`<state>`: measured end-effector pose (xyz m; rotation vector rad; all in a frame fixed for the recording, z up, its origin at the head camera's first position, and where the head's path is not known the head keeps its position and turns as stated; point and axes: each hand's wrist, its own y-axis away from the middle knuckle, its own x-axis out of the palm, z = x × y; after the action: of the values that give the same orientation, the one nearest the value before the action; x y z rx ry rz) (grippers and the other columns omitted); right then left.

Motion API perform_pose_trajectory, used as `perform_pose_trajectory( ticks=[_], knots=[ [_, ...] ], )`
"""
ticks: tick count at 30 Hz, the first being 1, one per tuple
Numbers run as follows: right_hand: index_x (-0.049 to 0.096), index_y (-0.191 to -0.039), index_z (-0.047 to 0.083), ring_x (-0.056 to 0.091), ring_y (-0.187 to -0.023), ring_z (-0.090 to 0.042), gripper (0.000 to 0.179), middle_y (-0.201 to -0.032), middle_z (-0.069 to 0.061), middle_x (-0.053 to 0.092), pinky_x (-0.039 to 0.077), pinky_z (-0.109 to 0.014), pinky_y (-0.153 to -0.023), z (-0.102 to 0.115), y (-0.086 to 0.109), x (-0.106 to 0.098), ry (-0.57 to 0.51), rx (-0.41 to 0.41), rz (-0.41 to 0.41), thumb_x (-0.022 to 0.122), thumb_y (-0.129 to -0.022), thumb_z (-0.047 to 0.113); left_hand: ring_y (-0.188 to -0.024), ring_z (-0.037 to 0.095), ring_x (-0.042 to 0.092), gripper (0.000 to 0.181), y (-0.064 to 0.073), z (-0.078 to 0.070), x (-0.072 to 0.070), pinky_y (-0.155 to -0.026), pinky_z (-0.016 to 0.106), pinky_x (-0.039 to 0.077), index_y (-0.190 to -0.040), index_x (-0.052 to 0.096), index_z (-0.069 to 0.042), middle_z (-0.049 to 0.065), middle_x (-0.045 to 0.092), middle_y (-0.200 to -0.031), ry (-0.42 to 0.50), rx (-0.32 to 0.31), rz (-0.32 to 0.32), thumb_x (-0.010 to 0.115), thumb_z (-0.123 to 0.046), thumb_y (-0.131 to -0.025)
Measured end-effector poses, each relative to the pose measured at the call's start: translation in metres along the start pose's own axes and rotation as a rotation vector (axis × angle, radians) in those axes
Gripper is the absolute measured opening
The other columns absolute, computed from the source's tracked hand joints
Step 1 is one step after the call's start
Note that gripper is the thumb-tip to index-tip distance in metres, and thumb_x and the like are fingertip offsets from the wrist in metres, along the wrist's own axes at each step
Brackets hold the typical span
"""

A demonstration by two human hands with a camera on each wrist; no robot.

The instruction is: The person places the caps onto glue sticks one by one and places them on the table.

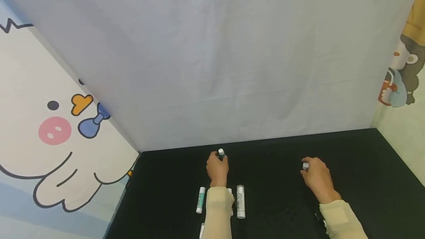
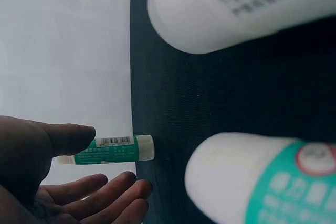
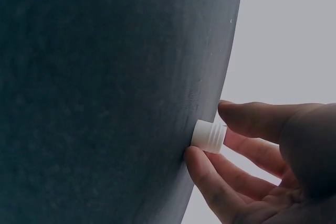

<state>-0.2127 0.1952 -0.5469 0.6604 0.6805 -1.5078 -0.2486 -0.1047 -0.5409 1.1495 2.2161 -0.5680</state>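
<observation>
My left hand (image 1: 217, 169) is around a glue stick (image 2: 107, 149) with a green label and white ends, upright on the black table. In the left wrist view the thumb overlaps the stick, while the other fingers reach past it loosely with a gap. Only its white top shows in the head view. Farther right, my right hand (image 1: 317, 180) holds a small white cap (image 3: 209, 136) between thumb and fingertip, close against the table. Ribs run round one end of the cap.
Beside my left forearm stand a green-labelled glue stick (image 1: 200, 200) and a larger white one (image 1: 240, 202). Another white stick (image 1: 230, 202) is mostly hidden by the sleeve, and one more (image 1: 201, 230) shows at the bottom. A pale cloth (image 1: 232, 65) hangs behind the black table (image 1: 265, 180).
</observation>
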Motion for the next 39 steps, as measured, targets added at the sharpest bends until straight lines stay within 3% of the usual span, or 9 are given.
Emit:
perform_pose_trajectory(
  ticks=[12, 22, 33, 39],
  knots=[
    [0.067, -0.116, -0.016, 0.068, -0.093, -0.051, 0.029, -0.107, -0.037, 0.067, 0.055, -0.062, -0.079, 0.002, 0.001, 0.003, -0.007, -0.036, -0.034, 0.070, -0.087, -0.013, -0.103, 0.048, 0.071, 0.025, -0.002, 0.002, -0.004, -0.086, 0.062, 0.055, -0.115, 0.072, 0.004, 0.024, 0.076, -0.107, -0.003, 0.008, -0.008, 0.077, -0.007, -0.093],
    [0.070, -0.106, -0.014, 0.068, -0.090, -0.053, 0.020, -0.101, -0.036, 0.069, 0.054, -0.064, -0.078, -0.001, 0.004, 0.006, -0.006, -0.084, -0.097, 0.064, -0.087, -0.014, -0.099, 0.048, 0.072, 0.013, 0.001, 0.001, -0.006, -0.085, 0.062, 0.055, -0.103, 0.074, 0.004, 0.023, 0.077, -0.103, -0.011, 0.072, -0.024, 0.077, -0.003, -0.093],
    [0.069, -0.105, -0.011, 0.069, -0.083, -0.048, 0.017, -0.101, -0.034, 0.070, 0.054, -0.062, -0.073, -0.007, 0.002, 0.006, -0.035, -0.032, -0.095, 0.063, -0.089, -0.014, -0.096, 0.048, 0.073, 0.011, 0.006, 0.000, -0.001, -0.083, 0.062, 0.055, -0.101, 0.075, 0.002, 0.022, 0.078, -0.101, -0.009, 0.127, -0.037, 0.079, -0.004, -0.091],
    [0.067, -0.106, -0.012, 0.070, -0.083, -0.049, 0.015, -0.102, -0.035, 0.070, 0.054, -0.062, -0.073, -0.008, 0.002, 0.003, -0.053, -0.022, -0.099, 0.064, -0.091, -0.013, -0.091, 0.046, 0.074, 0.011, 0.017, -0.006, -0.002, -0.080, 0.061, 0.056, -0.099, 0.075, 0.003, 0.022, 0.078, -0.097, 0.005, 0.189, -0.053, 0.079, -0.002, -0.090]
  ],
)
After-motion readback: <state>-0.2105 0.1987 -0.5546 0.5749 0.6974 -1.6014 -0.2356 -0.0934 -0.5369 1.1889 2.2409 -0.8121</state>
